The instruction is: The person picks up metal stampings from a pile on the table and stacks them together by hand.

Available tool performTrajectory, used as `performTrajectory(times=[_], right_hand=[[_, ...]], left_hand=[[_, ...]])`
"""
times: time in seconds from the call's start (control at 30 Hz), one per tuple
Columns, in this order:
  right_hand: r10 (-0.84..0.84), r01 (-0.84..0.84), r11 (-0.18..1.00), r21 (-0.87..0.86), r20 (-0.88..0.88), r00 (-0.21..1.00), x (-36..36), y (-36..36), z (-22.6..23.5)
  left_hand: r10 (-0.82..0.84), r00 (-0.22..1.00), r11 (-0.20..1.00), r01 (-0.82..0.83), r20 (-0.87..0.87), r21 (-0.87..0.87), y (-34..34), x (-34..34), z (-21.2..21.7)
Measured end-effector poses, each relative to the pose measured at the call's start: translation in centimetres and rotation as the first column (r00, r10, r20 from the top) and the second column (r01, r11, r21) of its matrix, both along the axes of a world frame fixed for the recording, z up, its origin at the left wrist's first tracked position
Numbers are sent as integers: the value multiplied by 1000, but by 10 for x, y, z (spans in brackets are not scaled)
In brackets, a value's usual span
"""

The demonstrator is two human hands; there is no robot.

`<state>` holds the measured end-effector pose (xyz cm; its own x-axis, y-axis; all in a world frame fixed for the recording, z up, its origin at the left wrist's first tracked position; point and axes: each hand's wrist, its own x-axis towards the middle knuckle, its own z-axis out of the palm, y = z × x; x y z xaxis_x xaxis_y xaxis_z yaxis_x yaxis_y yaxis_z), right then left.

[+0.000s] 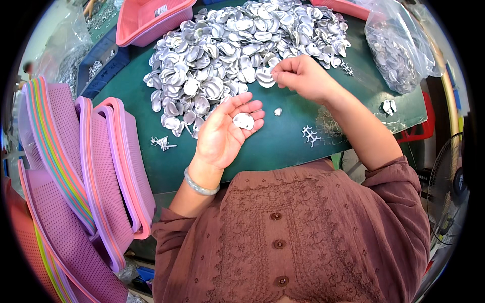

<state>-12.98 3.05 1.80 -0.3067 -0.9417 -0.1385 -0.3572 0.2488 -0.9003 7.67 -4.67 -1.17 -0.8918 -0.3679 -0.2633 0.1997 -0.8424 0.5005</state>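
My left hand (225, 129) is palm up, its fingers loosely curled, cradling a rounded silver metal piece (243, 121) with a small hole near its edge. Thumb and forefinger of my right hand (298, 76) pinch the edge of another curved silver metal piece (264, 77) at the near side of the pile. That big pile of similar shell-like pieces (217, 50) spreads over the green table (283, 141). Between my hands and nearer to me lies one small silver bit (278, 111).
Branched metal castings (310, 136) lie on the table, with more (163, 143) at left. Two loose pieces (389, 107) are at right, below a clear bag (396, 60) of parts. Stacked baskets (121, 166) stand left; a pink tray (151, 20) and blue bin (103, 65) behind. A fan (447, 189) is right.
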Motion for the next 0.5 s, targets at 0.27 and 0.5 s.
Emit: performTrajectory(times=[0.27, 0.5], right_hand=[[33, -51, 998, 23, 491, 871, -2, 6, 4], [357, -403, 891, -209, -228, 906, -1, 6, 17]], left_hand=[[-35, 999, 999, 36, -33, 26, 5, -10, 8], [-31, 999, 996, 32, -18, 84, 7, -14, 8]])
